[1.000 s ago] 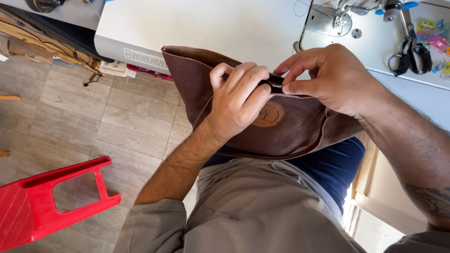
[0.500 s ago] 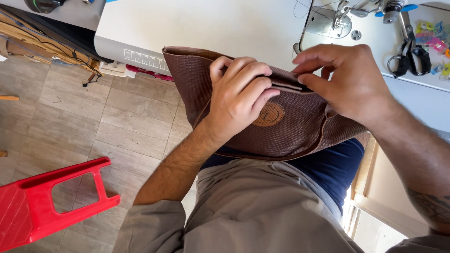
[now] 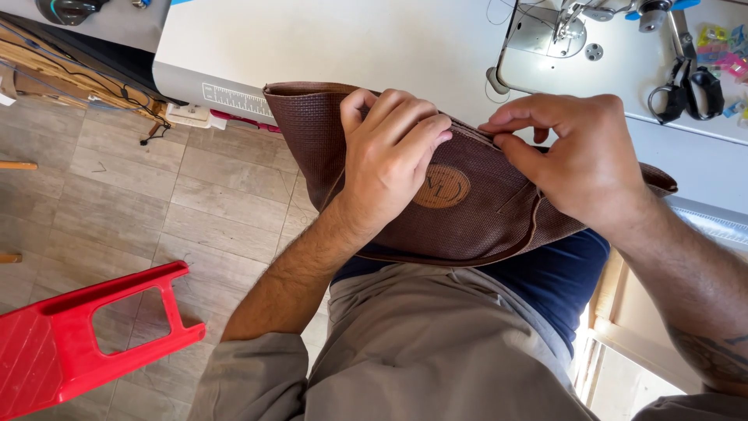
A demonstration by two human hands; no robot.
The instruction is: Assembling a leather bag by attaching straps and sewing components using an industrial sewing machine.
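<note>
The upper edge of the brown woven bag (image 3: 483,214) is pinched between thumb and fingertips of the right hand (image 3: 580,160), while the left hand (image 3: 389,160) is pressed over the same edge with fingers curled onto the front panel, just left of the round patch (image 3: 441,186). The bag is held against the near edge of the white table (image 3: 351,47), above the lap, its long axis running left to right under both hands, the hands near each other along the rim. Farther out, a sewing machine (image 3: 561,23) and black scissors (image 3: 689,90) are seen at the table's far right, a red stool (image 3: 86,335) on the floor at the left.
</note>
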